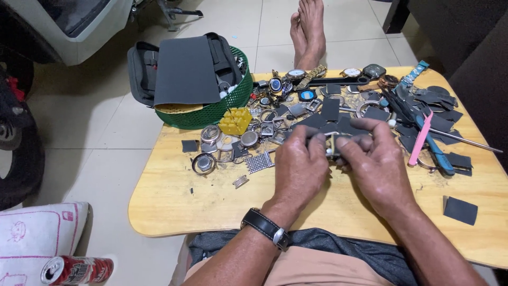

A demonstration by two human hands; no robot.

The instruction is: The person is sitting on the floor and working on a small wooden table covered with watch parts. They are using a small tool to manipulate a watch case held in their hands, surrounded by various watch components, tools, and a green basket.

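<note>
My left hand [299, 168] and my right hand [377, 165] meet over the middle of a low wooden table [174, 201]. Between the fingertips of both hands sits a small metal watch part [332, 144], partly wrapped in a dark scrap of sandpaper. Most of the part is hidden by my fingers. A black-strapped wristwatch [266, 228] is on my left wrist. Loose watch cases [203, 163], metal bracelet pieces [259, 162] and dark sandpaper scraps lie just beyond my hands.
A green basket [211, 112] with a large sandpaper sheet stands at the table's back left, a yellow block [236, 121] beside it. Several watches [296, 74] line the far edge. Blue and pink tools [426, 139] lie at the right. My bare feet [308, 29] rest beyond the table. A drink can [76, 269] lies on the floor.
</note>
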